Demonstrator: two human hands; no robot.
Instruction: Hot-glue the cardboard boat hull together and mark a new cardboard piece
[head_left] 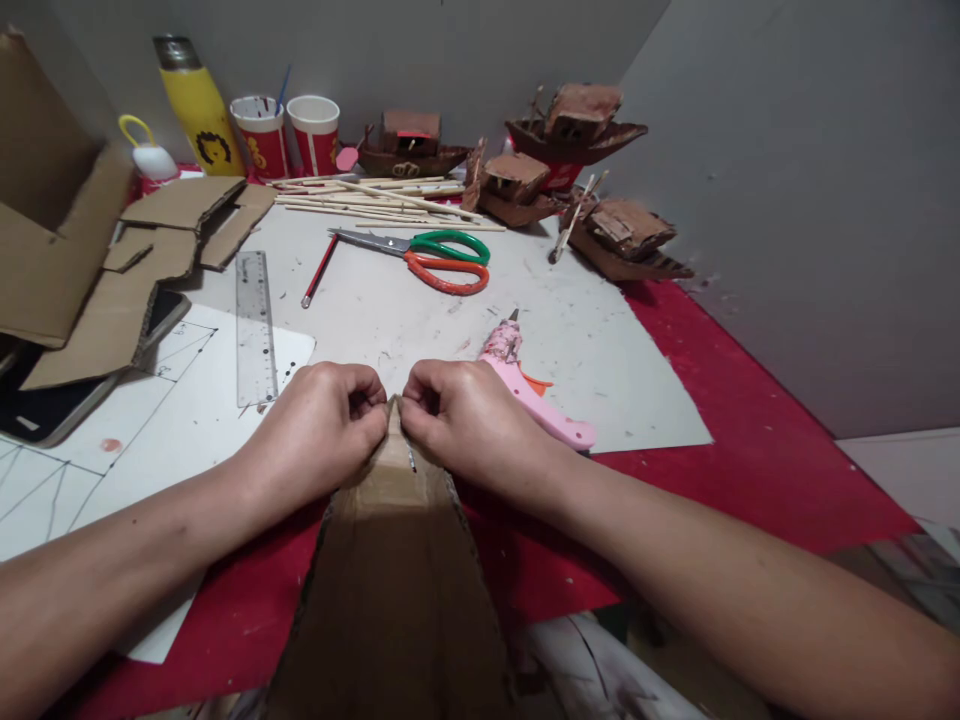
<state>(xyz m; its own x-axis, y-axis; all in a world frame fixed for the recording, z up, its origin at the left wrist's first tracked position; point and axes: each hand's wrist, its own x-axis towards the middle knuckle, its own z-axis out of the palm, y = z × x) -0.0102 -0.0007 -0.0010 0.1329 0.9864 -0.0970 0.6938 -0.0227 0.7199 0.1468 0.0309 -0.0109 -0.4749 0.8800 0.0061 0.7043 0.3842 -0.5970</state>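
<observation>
L hand [330,415] & R hand [457,410] both pinched, thumb vs. fingers, each apparently clamped on its own side of the card's [397,580] narrow far tip; exact fingertip contact is part hidden. Card runs from the tip back toward the person, widening, w/ a thin dark mark or slit near R fingers, can't tell which. To do it well, IMO: keep both pinches level, work tip w/ small, even pressure so it doesn't crease or tear, & don't let the wide end sag or twist. Gun [541,408] is just beyond R of card tip, nozzle pointing away; might be hot, so keep R arm off it. Ruler [255,330] L of tip; scissors [397,243] & pencil [320,270] beyond it; sticks [390,197] & boats [630,228] farthest.
</observation>
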